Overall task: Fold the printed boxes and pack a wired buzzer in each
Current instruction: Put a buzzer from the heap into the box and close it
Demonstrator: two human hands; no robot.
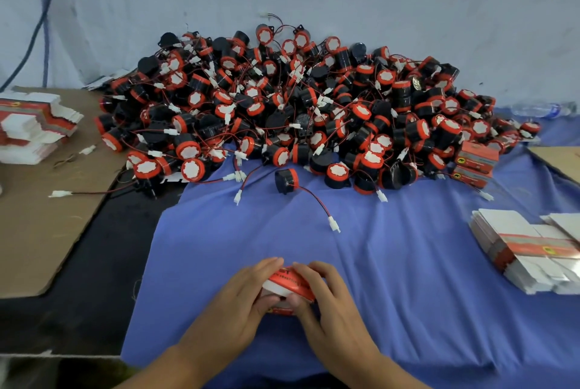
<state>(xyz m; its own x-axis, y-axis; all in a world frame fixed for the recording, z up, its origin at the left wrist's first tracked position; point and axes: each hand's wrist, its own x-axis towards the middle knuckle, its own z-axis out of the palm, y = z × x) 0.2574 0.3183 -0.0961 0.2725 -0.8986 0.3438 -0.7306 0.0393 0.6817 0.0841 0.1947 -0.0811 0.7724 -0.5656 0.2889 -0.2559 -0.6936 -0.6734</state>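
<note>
A small orange and white printed box (290, 286) sits low on the blue cloth (392, 278), gripped from both sides. My left hand (238, 304) curls round its left end, thumb against the white flap. My right hand (326, 300) holds its right end with fingers over the top. A big heap of black and red wired buzzers (298, 106) fills the back of the table. One loose buzzer (285, 181) lies in front of the heap, its red wire ending in a white plug (334, 225).
Flat unfolded boxes lie stacked at the right (527, 250) and at the left (34, 125) on brown cardboard (40, 231). Two packed boxes (475, 164) sit at the heap's right edge. A plastic bottle (539, 109) lies against the wall.
</note>
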